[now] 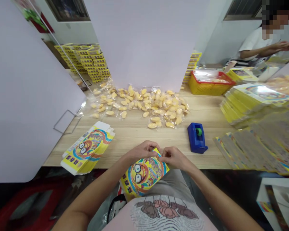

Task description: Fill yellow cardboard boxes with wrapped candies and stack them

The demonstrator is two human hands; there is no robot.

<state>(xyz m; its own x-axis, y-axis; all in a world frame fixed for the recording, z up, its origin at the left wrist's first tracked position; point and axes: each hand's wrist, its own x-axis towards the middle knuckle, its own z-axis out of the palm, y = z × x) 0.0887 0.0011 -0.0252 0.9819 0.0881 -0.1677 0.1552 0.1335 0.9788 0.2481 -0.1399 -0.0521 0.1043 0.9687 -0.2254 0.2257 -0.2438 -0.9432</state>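
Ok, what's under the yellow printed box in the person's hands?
Grey fabric over the person's lap shows beside the yellow printed cardboard box, with a black-strapped bag below it. Directly beneath, the box covers everything.

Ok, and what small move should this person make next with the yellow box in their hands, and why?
Probably press the top flap of the yellow printed carton fully in. The left hand and right hand both pinch that end, and a small yellow edge stands up between them, so it seems not closed yet.
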